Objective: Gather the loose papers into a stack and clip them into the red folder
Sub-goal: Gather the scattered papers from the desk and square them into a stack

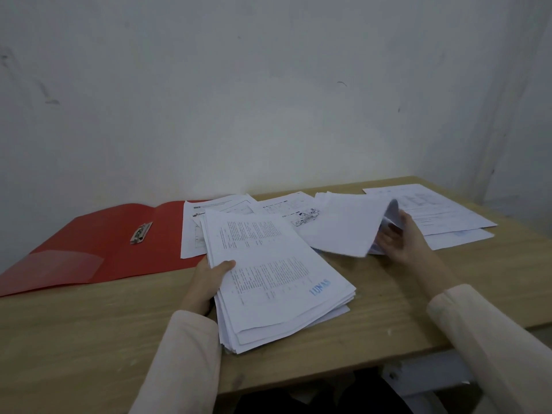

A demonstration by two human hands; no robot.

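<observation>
A thick stack of printed papers (268, 279) is held above the table's middle; my left hand (209, 282) grips its left edge, thumb on top. My right hand (400, 240) holds the lifted right edge of a bundle of white sheets (343, 225), which curls up off the table. The red folder (98, 246) lies open at the left, its metal clip (141, 233) near the centre fold. More loose sheets (442, 216) lie at the far right, and others (194, 231) overlap the folder's right flap.
The wooden table (89, 330) stands against a white wall (268, 85). Its front edge runs diagonally at the lower right, with a white frame (433, 380) below it. A cartoon-printed sheet (298, 213) lies at the back centre.
</observation>
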